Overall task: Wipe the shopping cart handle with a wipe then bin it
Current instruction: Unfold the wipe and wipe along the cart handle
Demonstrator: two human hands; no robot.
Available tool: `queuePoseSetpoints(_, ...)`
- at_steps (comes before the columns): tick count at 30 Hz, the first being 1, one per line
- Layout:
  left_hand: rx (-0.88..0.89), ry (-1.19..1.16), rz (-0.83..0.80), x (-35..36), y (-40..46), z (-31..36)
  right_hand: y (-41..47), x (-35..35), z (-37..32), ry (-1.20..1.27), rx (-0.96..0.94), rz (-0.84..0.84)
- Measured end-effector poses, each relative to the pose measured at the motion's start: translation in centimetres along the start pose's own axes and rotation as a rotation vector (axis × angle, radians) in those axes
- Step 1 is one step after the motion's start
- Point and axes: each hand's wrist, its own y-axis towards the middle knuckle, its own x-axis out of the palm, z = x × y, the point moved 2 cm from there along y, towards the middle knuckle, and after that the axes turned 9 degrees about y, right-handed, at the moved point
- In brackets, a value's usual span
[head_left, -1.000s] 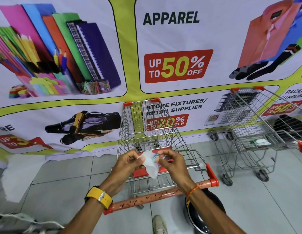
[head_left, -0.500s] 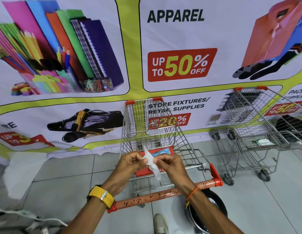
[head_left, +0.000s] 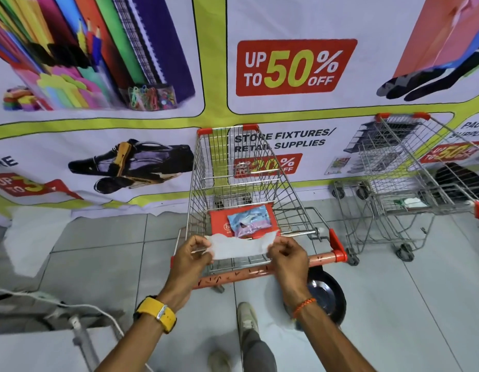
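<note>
A white wipe [head_left: 239,245] is stretched flat between my two hands just above the cart. My left hand [head_left: 191,255] pinches its left end and my right hand [head_left: 286,256] pinches its right end. Below them runs the orange handle [head_left: 233,275] of a wire shopping cart [head_left: 233,167], speckled with dark marks and capped in red. A blue-and-pink wipes packet [head_left: 250,220] lies on the cart's red child-seat flap. A black bin [head_left: 327,294] sits on the floor under the handle's right end, partly hidden by my right forearm.
A second wire cart [head_left: 410,178] stands to the right against the banner wall [head_left: 294,68]. White cables and a power strip [head_left: 45,299] lie on the floor at the left. My shoes [head_left: 246,318] stand on the grey tiles behind the cart.
The wipe was a crumpled, hanging strip between my hands; now it is pulled out flat and wide. My hands have moved apart and lower, toward the handle.
</note>
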Motion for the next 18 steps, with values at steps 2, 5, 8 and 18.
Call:
queuePoseSetpoints(2, -0.016, 0.055, 0.002, 0.5, -0.9, -1.2, -1.1, -0.7, 0.8, -0.023, -0.033, 0.012)
queuePoseSetpoints(5, -0.011, 0.134, -0.011, 0.8, -2.2, -3.6, -2.7, -2.0, 2.4, -0.037, -0.050, 0.018)
queuePoseSetpoints(8, 0.016, 0.218, -0.014, 1.0, -3.4, -5.4, -3.7, -2.8, 3.9, -0.074, -0.058, 0.036)
queuePoseSetpoints(18, 0.146, 0.432, 0.025, 1.3, -4.3, -6.3, -5.0, -2.1, 2.6, -0.393, -0.502, 0.100)
